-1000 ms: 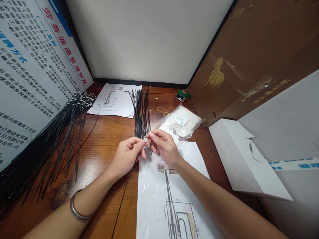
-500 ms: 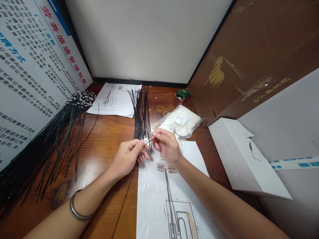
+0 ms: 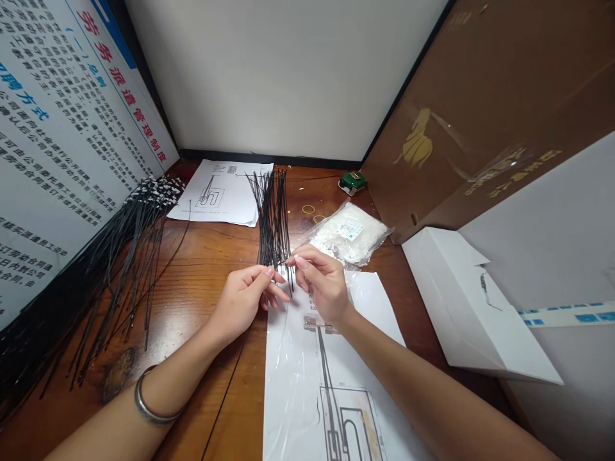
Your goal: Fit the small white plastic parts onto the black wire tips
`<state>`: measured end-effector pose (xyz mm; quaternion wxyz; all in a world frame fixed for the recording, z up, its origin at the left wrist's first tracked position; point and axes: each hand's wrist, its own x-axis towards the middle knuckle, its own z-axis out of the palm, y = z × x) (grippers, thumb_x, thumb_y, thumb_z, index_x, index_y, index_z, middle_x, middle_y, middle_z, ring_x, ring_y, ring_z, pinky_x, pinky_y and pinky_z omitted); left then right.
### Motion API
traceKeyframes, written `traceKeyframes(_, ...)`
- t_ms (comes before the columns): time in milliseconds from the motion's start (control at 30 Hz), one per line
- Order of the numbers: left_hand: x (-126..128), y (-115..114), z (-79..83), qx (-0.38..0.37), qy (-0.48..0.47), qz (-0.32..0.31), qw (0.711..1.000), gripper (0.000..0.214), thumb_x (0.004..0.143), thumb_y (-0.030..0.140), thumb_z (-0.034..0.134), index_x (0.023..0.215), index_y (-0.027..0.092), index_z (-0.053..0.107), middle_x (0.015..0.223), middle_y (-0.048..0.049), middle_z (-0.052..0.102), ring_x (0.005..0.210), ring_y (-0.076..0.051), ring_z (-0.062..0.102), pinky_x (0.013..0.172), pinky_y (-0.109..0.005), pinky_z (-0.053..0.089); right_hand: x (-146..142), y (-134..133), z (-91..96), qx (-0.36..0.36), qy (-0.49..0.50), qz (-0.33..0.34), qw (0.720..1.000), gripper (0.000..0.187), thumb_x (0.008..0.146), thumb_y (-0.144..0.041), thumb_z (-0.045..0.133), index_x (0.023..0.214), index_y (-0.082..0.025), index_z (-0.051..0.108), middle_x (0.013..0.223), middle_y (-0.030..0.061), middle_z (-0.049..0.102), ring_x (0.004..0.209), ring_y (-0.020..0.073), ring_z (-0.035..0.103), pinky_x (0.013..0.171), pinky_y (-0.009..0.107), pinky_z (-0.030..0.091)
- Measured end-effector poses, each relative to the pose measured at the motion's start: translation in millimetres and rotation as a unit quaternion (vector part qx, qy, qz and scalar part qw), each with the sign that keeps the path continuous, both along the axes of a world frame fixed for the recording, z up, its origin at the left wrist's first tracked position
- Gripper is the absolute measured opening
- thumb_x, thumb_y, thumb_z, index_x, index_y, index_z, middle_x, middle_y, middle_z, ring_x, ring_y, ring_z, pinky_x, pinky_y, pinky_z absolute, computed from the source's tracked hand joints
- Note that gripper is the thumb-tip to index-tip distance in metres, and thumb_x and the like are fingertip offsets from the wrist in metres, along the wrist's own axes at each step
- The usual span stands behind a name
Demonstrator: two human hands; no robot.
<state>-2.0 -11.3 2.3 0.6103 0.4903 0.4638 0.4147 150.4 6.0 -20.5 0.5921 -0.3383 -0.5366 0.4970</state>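
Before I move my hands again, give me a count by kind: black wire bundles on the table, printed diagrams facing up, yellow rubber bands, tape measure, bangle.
Black wire bundles: 2
Printed diagrams facing up: 2
Yellow rubber bands in sight: 2
Green tape measure: 1
Bangle: 1
Total: 8

Well back from the left fingers [image 3: 277, 296], behind the wrist of the left hand [image 3: 243, 294], a single bangle [image 3: 140, 402] circles the forearm: silver-grey and metallic, smooth, fairly thick, rounded in profile, with a dull sheen along its curve and a darker stretch on its upper side. Behind the fingers of the right hand [image 3: 324, 288], the hand, wrist and forearm are bare back to the edge of view, and the left forearm is bare on both sides of the bangle.
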Motion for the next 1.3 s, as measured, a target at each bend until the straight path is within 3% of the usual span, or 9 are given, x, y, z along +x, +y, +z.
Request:
traceKeyframes(200,0.2,0.7,0.0,0.0,0.0,0.011,1.0,0.033,0.08,0.046,0.058,0.074,0.013,0.062,0.062,-0.0085,0.071,0.049,-0.013,0.059,0.047,-0.022,0.042,-4.6,-4.6,4.2,0.02,-0.059,-0.038,0.997,0.016,0.085,-0.031,0.058,0.08,-0.023,0.073,0.093,0.0048,0.066,0.045,0.0069,0.041,0.04,0.026,0.031)
traceKeyframes(500,1.7,0.6,-3.3,0.021,0.0,-0.005,1.0,0.035,0.081,0.047,0.059,0.078,0.012,0.062,0.071,-0.0102,0.073,0.053,-0.014,0.061,0.048,-0.022,0.043,-5.6,-4.0,4.7,0.013,-0.108,-0.059,0.992,0.017,0.084,-0.029,0.059,0.082,-0.023,0.075,0.082,0.0054,0.07,0.059,0.0135,0.055,0.047,0.027,0.038)
traceKeyframes(833,-0.6,0.9,-2.9,0.026,-0.007,0.011,1.0,0.026,0.08,0.038,0.064,0.083,0.013,0.061,0.08,-0.0085,0.073,0.055,-0.011,0.06,0.05,-0.021,0.044,-3.3,0.0,2.1,-0.004,-0.093,-0.066,0.994,0.019,0.082,-0.031,0.06,0.083,-0.021,0.076,0.088,0.0068,0.072,0.059,0.0124,0.056,0.043,0.025,0.036)
traceKeyframes(1133,1.2,0.0,-1.8,0.03,0.008,0.011,0.999,0.026,0.079,0.038,0.064,0.081,0.012,0.063,0.077,-0.0076,0.073,0.053,-0.01,0.059,0.049,-0.021,0.044,-1.9,2.8,2.9,-0.042,-0.092,-0.046,0.994,0.022,0.081,-0.034,0.061,0.08,-0.02,0.077,0.079,0.0065,0.069,0.055,0.0114,0.051,0.043,0.025,0.034)
traceKeyframes(1300,1.3,0.2,-1.2,0.02,0.008,0.024,0.999,0.025,0.077,0.037,0.066,0.081,0.012,0.063,0.076,-0.0073,0.073,0.052,-0.01,0.059,0.049,-0.021,0.044,-1.0,3.5,2.2,-0.046,-0.086,-0.047,0.994,0.022,0.081,-0.035,0.061,0.081,-0.019,0.076,0.062,0.003,0.061,0.052,0.0113,0.047,0.043,0.025,0.032)
